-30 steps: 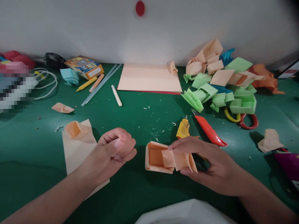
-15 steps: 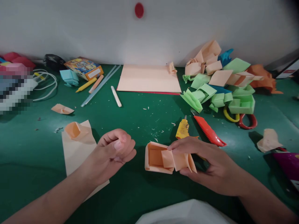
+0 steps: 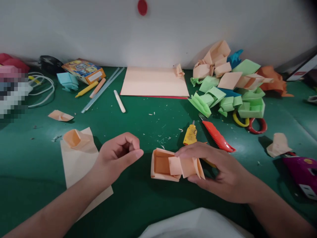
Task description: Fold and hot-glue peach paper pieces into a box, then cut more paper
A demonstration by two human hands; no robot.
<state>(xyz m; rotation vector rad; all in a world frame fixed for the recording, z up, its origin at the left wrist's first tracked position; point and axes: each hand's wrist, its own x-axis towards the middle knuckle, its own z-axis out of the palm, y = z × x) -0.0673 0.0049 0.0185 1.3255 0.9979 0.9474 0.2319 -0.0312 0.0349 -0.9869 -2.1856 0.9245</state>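
My right hand [image 3: 218, 168] grips a peach folded-paper box [image 3: 164, 163] by its right end, thumb below and fingers above. The box's open hollow faces up on the left, and a folded flap [image 3: 175, 165] stands across its middle. To the left, my left hand [image 3: 120, 153] is apart from the box, its fingers curled and the thumb tip close to the index fingertip; I see nothing between them. Beneath my left forearm lies a pale peach sheet [image 3: 79, 165], with a small folded paper piece [image 3: 74, 138] at its top.
Just beyond my right hand are a yellow glue gun [image 3: 190, 135] and a red cutter [image 3: 218, 135]. Behind them sits a pile of green and peach folded papers [image 3: 228, 82] beside scissors [image 3: 257, 125]. Peach sheets [image 3: 153, 81], glue sticks [image 3: 102, 91] and a crayon box [image 3: 84, 71] line the back.
My left hand's thumb has slid off the curled fingers and now points right, near the index fingertip. My right hand keeps its grip on the box. The whole view has shifted slightly.
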